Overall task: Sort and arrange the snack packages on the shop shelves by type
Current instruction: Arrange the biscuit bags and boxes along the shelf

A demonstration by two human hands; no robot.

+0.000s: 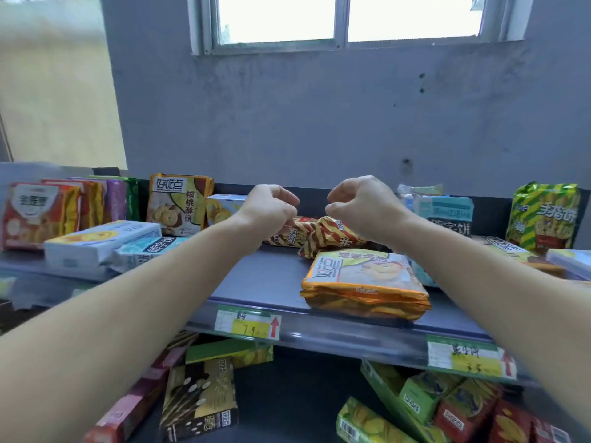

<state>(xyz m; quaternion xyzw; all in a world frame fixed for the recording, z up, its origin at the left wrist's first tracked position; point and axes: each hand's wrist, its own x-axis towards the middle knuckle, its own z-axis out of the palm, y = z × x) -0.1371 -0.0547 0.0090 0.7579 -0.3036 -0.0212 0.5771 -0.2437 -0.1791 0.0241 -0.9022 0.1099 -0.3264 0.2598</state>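
Two red-and-yellow striped snack packs (323, 236) lie at the back of the upper shelf (256, 279). My left hand (270, 207) hovers over their left end, fingers loosely curled, thumb and forefinger apart, lower fingertips close to the pack's edge. My right hand (361, 204) hangs above their right end in a mirrored pose and holds nothing. An orange biscuit pack (364, 282) lies flat near the shelf's front. An upright pack of the same kind (179, 204) stands at the back left.
White-blue boxes (99, 243) lie at the left, in front of a row of upright packs (41, 212). A green striped pack (543, 215) and teal packs (444, 215) stand at the right. Boxes and packs (198, 398) lie jumbled on the lower shelf. Price tags (248, 321) line the shelf's edge.
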